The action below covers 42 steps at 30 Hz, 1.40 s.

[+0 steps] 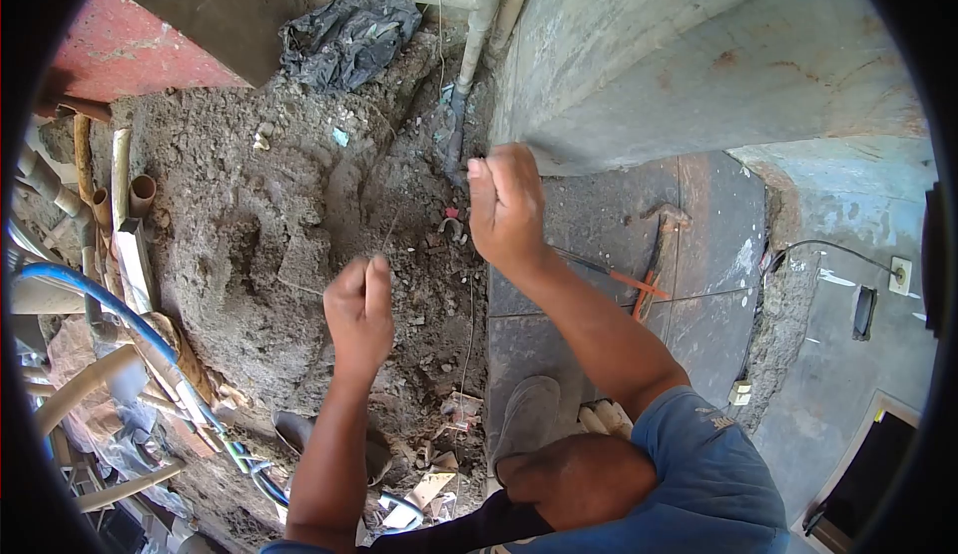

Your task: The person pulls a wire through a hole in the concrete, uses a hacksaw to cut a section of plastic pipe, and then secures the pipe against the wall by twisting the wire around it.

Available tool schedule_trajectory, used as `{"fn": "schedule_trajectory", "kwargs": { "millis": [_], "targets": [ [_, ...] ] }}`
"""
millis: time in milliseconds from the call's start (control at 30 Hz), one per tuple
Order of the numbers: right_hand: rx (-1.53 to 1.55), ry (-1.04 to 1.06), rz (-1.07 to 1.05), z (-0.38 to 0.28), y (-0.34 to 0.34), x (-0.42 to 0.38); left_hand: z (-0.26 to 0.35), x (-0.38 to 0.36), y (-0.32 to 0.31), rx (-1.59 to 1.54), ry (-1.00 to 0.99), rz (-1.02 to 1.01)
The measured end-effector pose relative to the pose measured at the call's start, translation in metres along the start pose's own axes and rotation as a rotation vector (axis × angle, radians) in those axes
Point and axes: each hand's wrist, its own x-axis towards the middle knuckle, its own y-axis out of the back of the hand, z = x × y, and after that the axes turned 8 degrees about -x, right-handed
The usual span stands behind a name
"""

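Observation:
My left hand (359, 316) is closed in a pinch above the dug-up soil (259, 284). A thin wire (299, 284) seems to pass through it, one end poking out to the left and another stretch rising past the thumb. Higher and to the right, my right hand (507, 205) is a closed fist with the thumb pressed on the fingers. What sits inside that fist is hidden. It hovers near the foot of the grey wall (639, 65), beside a dark pipe (456, 125) going into the ground.
A hammer (654, 255) and an orange-handled tool (639, 282) lie on the dark tiles (589, 210). A black plastic bag (349, 40) rests by the upper pipes. On the left are several pipes, wood pieces and a blue hose (120, 306). My shoe (531, 414) stands on the tile edge.

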Motion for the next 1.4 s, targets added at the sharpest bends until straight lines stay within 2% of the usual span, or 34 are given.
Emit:
{"fn": "schedule_trajectory", "kwargs": {
  "millis": [67, 133, 167, 233, 400, 467, 500, 567, 600, 667, 700, 767, 867, 900, 967, 1033, 1100, 1133, 1200, 1233, 1333, 1400],
  "targets": [
    [0.025, -0.020, -0.007, -0.015, 0.010, -0.015, 0.012, 0.026, -0.013, 0.110, -0.166, -0.036],
    [0.092, 0.064, -0.085, -0.044, 0.021, -0.040, 0.014, 0.054, -0.028, 0.152, -0.212, -0.053],
    [0.089, 0.067, -0.090, -0.050, 0.027, -0.048, 0.015, 0.063, -0.035, 0.145, -0.209, -0.051],
    [0.146, 0.066, -0.169, -0.056, 0.035, -0.059, 0.017, 0.074, -0.049, -0.045, -0.075, -0.075],
    [0.200, 0.028, -0.154, -0.069, 0.041, -0.055, 0.000, 0.073, -0.055, -0.011, -0.089, -0.126],
    [0.197, 0.013, -0.138, -0.066, 0.037, -0.060, -0.007, 0.072, -0.051, -0.089, 0.038, -0.135],
    [0.196, 0.009, -0.137, -0.062, 0.035, -0.060, -0.004, 0.066, -0.050, -0.087, 0.041, -0.137],
    [0.121, 0.073, -0.071, -0.046, 0.024, -0.048, 0.008, 0.043, -0.043, 0.100, -0.156, -0.181],
    [0.062, 0.045, -0.057, -0.038, 0.021, -0.035, 0.004, 0.024, -0.038, 0.107, -0.155, -0.177],
    [0.097, -0.117, -0.082, -0.026, 0.014, -0.019, 0.004, -0.007, -0.034, -0.021, 0.036, -0.087],
    [0.094, -0.126, -0.078, -0.028, 0.016, -0.026, 0.008, 0.001, -0.035, -0.016, 0.040, -0.095],
    [0.064, 0.027, -0.025, -0.038, 0.018, -0.044, 0.021, 0.036, -0.037, 0.057, -0.044, -0.067],
    [0.075, -0.006, -0.044, -0.036, 0.037, -0.040, 0.033, 0.082, -0.056, 0.019, -0.065, -0.127],
    [0.068, 0.037, -0.038, -0.037, 0.035, -0.034, 0.033, 0.079, -0.055, 0.015, -0.063, -0.131],
    [0.092, 0.035, -0.030, -0.033, 0.021, -0.025, 0.031, 0.062, -0.051, 0.152, -0.242, -0.175],
    [0.123, 0.026, 0.003, -0.026, 0.003, -0.014, 0.010, 0.018, -0.032, 0.238, -0.178, -0.221],
    [0.074, 0.001, 0.022, -0.006, -0.009, 0.005, -0.015, -0.019, -0.017, 0.132, 0.013, -0.170],
    [0.023, -0.014, 0.036, -0.002, -0.013, 0.012, -0.015, -0.029, -0.012, 0.138, 0.008, -0.171],
    [0.026, -0.007, 0.048, -0.003, -0.015, 0.015, -0.013, -0.041, -0.008, -0.057, 0.136, -0.141],
    [0.027, -0.005, 0.056, -0.003, -0.015, 0.015, -0.012, -0.041, -0.011, -0.015, 0.111, -0.137],
    [-0.004, 0.003, -0.058, -0.017, 0.003, -0.012, 0.000, -0.005, -0.021, 0.043, 0.055, -0.097],
    [0.049, 0.046, -0.032, -0.046, 0.020, -0.034, 0.009, 0.042, -0.035, 0.038, -0.050, -0.108]
  ]
}}
